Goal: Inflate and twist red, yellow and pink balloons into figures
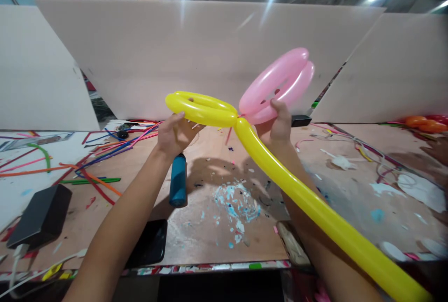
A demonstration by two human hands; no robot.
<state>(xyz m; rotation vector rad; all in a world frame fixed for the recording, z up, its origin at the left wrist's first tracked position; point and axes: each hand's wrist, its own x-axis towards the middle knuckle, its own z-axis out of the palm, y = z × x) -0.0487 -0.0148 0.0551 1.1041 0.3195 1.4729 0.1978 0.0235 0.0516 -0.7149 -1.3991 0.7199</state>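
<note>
A long yellow modelling balloon (297,185) has a folded loop at its left end and a straight tail running down to the lower right. A pink balloon loop (276,82) joins it at a twisted knot in the middle. My left hand (175,134) holds the yellow loop from below, fingers closed around its underside. My right hand (278,127) grips the pink loop near the knot, thumb on its front, the other fingers mostly hidden behind it. Both balloons are held above the table.
Below stand a blue cylinder (178,180) and a black phone (150,241). A black power adapter (40,218) with a white cable sits at left, near several uninflated balloons (101,152). White boards (210,50) rise behind the wooden table (203,241). Orange balloons (425,123) lie far right.
</note>
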